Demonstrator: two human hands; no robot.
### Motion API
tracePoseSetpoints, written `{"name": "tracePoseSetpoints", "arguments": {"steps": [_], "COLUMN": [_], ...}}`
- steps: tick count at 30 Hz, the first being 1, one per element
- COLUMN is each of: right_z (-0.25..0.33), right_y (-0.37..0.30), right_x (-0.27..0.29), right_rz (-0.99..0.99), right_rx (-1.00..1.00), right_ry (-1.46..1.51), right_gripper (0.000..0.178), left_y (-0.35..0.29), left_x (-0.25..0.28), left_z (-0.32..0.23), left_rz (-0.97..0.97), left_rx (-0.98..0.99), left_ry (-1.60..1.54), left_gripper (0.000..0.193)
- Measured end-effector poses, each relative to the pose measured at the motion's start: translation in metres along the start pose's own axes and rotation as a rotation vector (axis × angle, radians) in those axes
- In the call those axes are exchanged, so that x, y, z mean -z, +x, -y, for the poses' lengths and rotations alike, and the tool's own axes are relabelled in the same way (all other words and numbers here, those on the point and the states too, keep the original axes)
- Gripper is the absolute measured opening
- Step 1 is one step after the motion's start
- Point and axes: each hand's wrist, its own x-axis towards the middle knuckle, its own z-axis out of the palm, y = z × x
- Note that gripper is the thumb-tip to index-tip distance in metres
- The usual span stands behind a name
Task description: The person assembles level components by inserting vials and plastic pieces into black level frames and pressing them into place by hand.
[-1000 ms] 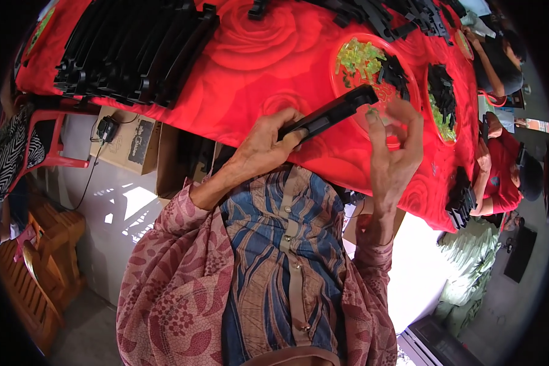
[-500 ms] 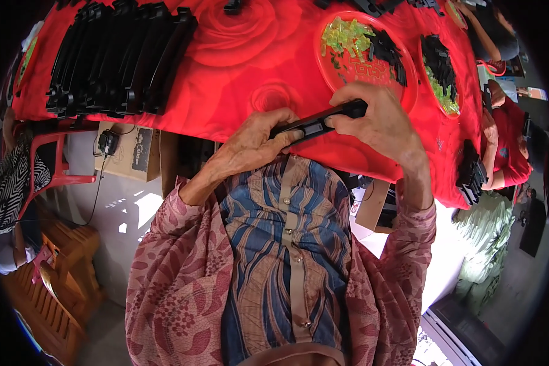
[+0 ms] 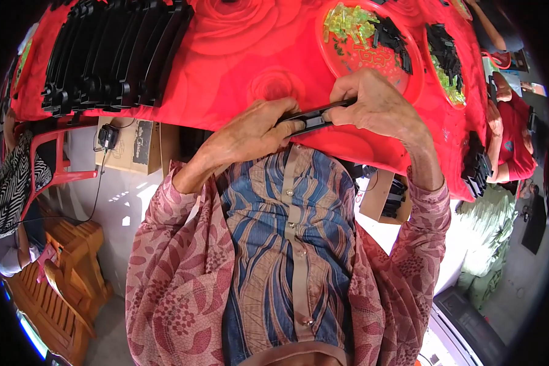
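Between my two hands, just over the table's near edge, is a long black plastic part (image 3: 314, 119) with a slot-like recess along its middle. My left hand (image 3: 257, 129) is closed round its left end, thumb on the near side. With fingers bent, my right hand (image 3: 372, 107) pinches the other end, which the fingers partly hide. Beyond my right hand stands a red round tray (image 3: 363, 67) holding translucent yellow-green small pieces (image 3: 348, 25) and small black pieces (image 3: 393, 41).
A row of long black parts (image 3: 113, 58) lies on the red rose-patterned tablecloth (image 3: 238, 36) at left. Another tray of pieces (image 3: 446, 64) is farther right, near a person in red (image 3: 518, 137). Cardboard boxes (image 3: 128, 143) are under the table; a red chair (image 3: 58, 161) stands at left.
The black part has come slightly nearer to me and is turned about its length. Both hands keep hold of it, and my right hand has shifted a little toward me.
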Motion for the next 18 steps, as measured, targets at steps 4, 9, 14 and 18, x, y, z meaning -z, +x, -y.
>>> {"name": "tracePoseSetpoints", "arguments": {"steps": [4,9,14,18], "right_z": [0.004,0.009,0.010,0.014], "right_y": [0.001,-0.002,-0.005,-0.006], "right_x": [-0.002,-0.005,-0.014,-0.016], "right_rz": [-0.027,-0.043,-0.100,-0.146], "right_rx": [-0.009,-0.015,0.043,0.054], "right_ry": [-0.013,-0.070,-0.126,-0.204], "right_gripper": [0.028,0.030,0.020,0.028], "left_y": [0.002,0.002,0.002,0.000], "left_x": [-0.002,-0.005,-0.008,-0.010], "left_z": [0.005,0.006,0.009,0.007], "left_rz": [-0.069,-0.134,-0.180,-0.216], "left_rx": [-0.032,-0.069,-0.109,-0.103], "left_ry": [-0.003,0.060,0.199,0.235], "left_gripper": [0.028,0.028,0.029,0.030]}}
